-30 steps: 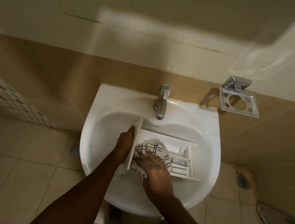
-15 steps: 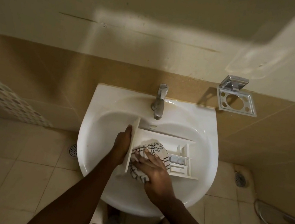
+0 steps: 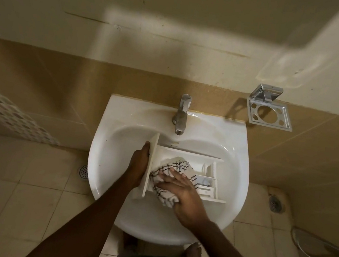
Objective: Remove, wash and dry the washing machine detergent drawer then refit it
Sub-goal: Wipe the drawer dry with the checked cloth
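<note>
White plastic detergent drawer (image 3: 195, 153) is lying inside the white ceramic wash basin (image 3: 105, 141), open side up, its flat front panel standing on edge at the left and its small compartments at the right. Left hand (image 3: 139, 165) is gripping the front panel from its outer side, bracing the drawer. Right hand (image 3: 185, 196) is lying flat, fingers straight and spread, pressing a white cloth with a black check pattern (image 3: 177, 165) into the drawer's large left compartment; part of the cloth is spilling over the near side wall under the palm. Chrome tap (image 3: 181, 115) is standing at the back of the basin, spout just beyond the drawer's front panel, no water running. Chrome wall-mounted holder (image 3: 268, 113) is hanging on the tiled wall to the right. Round floor drain (image 3: 83, 171) is sitting left of the basin. A bare foot (image 3: 193, 252) is showing under the basin's front edge.
</note>
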